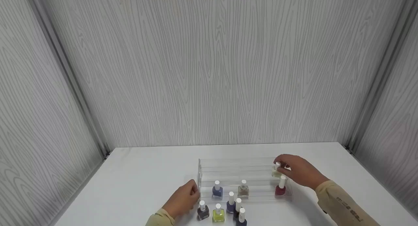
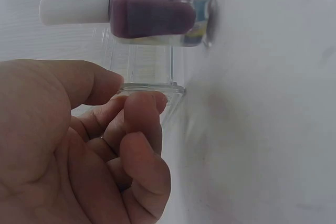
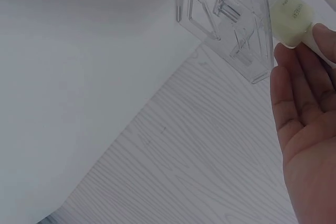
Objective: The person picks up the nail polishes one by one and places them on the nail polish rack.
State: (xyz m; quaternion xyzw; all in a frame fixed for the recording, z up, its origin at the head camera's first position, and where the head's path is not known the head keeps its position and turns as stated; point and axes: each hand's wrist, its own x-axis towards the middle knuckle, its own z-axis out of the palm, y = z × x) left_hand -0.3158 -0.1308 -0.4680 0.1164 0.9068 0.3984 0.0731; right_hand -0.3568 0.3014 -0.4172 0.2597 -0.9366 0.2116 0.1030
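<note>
A clear acrylic tiered rack (image 1: 238, 173) stands on the white table. At its upper right end my right hand (image 1: 298, 170) pinches the white cap of a pale yellow nail polish bottle (image 3: 292, 20). My left hand (image 1: 183, 198) grips the rack's left side edge between thumb and fingers, seen closely in the left wrist view. On the rack's lowest tier are a blue nail polish (image 1: 217, 191), a glittery beige one (image 1: 243, 190) and a red one (image 1: 280, 190). A dark purplish bottle (image 2: 157, 11) stands close to the left hand.
In front of the rack stand a yellow-green bottle (image 1: 218, 216), a dark purple one (image 1: 231, 207), a near-black one (image 1: 236, 215) and a dark navy one (image 1: 241, 223). Wood-grain panels (image 1: 209, 72) enclose the table at the back and sides.
</note>
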